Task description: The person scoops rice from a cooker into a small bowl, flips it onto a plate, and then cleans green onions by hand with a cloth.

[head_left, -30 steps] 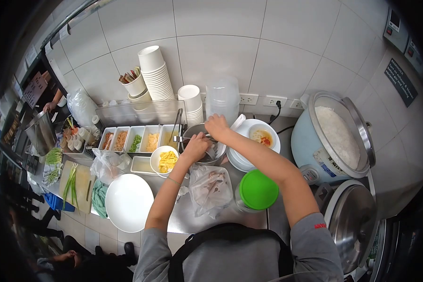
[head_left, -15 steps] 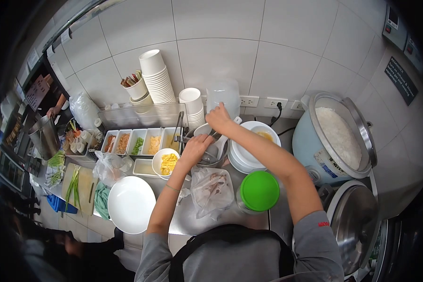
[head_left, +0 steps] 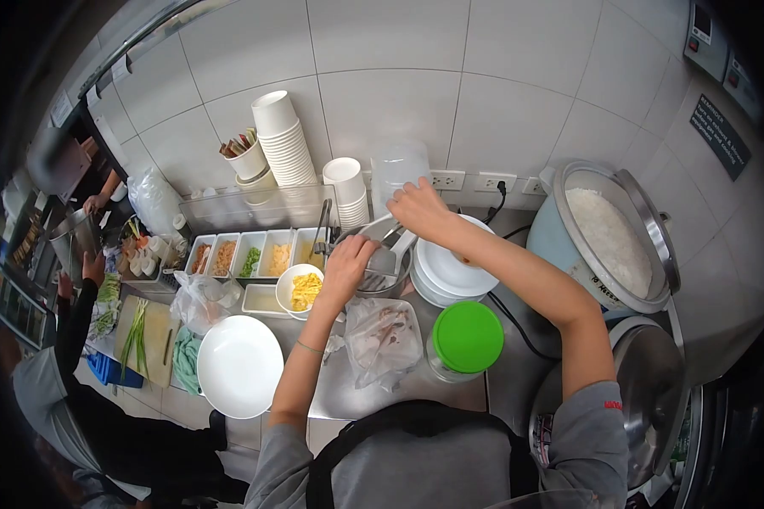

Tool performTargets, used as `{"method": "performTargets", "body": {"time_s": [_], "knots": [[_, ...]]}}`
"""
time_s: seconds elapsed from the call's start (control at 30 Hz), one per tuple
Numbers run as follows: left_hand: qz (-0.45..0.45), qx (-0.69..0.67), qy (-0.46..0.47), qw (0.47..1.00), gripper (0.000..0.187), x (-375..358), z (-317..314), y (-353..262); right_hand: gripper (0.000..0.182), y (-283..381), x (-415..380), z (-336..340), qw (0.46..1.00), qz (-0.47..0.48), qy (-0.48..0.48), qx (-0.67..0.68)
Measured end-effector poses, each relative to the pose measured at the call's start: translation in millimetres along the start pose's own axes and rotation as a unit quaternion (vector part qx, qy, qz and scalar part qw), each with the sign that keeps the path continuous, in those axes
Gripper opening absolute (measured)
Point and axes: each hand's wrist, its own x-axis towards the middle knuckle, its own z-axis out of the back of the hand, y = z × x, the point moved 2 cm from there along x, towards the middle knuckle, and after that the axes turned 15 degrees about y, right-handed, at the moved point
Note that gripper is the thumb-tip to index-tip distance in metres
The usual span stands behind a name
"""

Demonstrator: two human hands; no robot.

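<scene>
Right hand (head_left: 416, 209) farther right, left hand (head_left: 349, 261) at pot (head_left: 394, 291), utensil (head_left: 392, 232) seemingly between.

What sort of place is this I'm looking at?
Probably a restaurant or takeaway kitchen. There's a large rice cooker with plenty of rice inside, some chopped ingredients set out in a row of tubs, and a tall stack of white cups.

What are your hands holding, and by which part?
The right hand seems to pinch a metal utensil by its upper end, over the pot; whether the left hand grips anything cannot be told.
</scene>
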Motion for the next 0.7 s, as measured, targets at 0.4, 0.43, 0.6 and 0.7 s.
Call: {"method": "performTargets", "body": {"time_s": [0.4,0.43,0.6,0.7], "knots": [[-0.014,0.067,0.002,0.998,0.026,-5,-11,10,0.01,-18,-12,19,0.966,-0.097,0.101,0.219],[-0.002,0.075,0.001,0.997,0.027,-5,-13,12,0.01,-15,-15,10,0.962,-0.087,0.128,0.223],[-0.011,0.09,-0.045,0.995,0.024,-6,-17,17,0.011,-19,-28,34,0.961,-0.108,0.049,0.249],[0.003,0.091,-0.046,0.995,0.025,-9,-15,13,0.012,-17,-30,40,0.96,-0.115,0.021,0.254]]}}
